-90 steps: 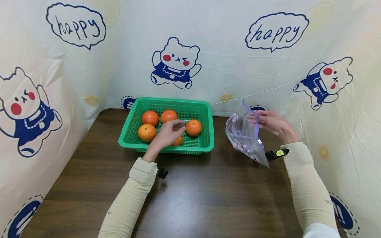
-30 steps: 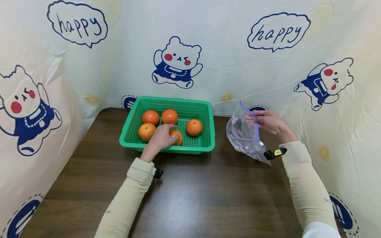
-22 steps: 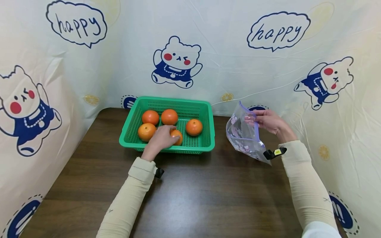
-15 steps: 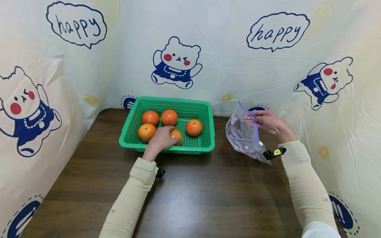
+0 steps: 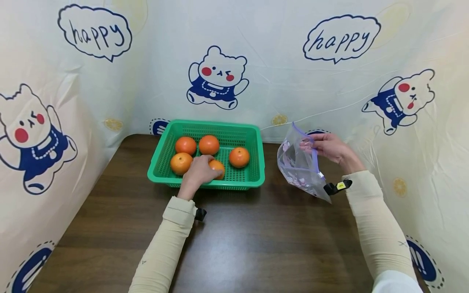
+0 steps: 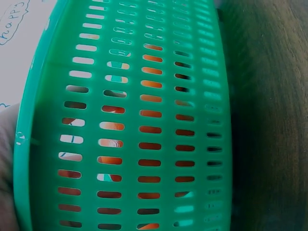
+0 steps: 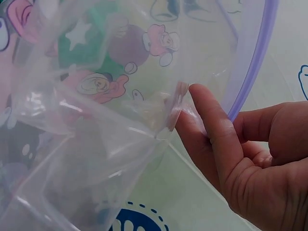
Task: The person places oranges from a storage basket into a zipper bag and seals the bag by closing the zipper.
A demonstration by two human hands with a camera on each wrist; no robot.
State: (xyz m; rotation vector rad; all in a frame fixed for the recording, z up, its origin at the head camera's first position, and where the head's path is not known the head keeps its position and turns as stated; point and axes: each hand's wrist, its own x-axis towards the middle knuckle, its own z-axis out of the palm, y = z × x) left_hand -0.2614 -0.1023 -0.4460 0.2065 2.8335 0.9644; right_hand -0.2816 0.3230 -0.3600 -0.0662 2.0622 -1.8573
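Orange fruit (image 5: 218, 165) within curled left fingers (image 5: 208, 158); clear bag (image 5: 298, 177) pinched at edge by right fingers (image 7: 214, 118).

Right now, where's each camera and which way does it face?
Head: on the head, facing forward and down at green basket, clear bag; left hand, right hand, sleeves show.
Left wrist: worn there, facing the basket's side; some left hand shows.
Right wrist: worn there, facing the bag; right hand shows.
Head and left wrist share the basket.
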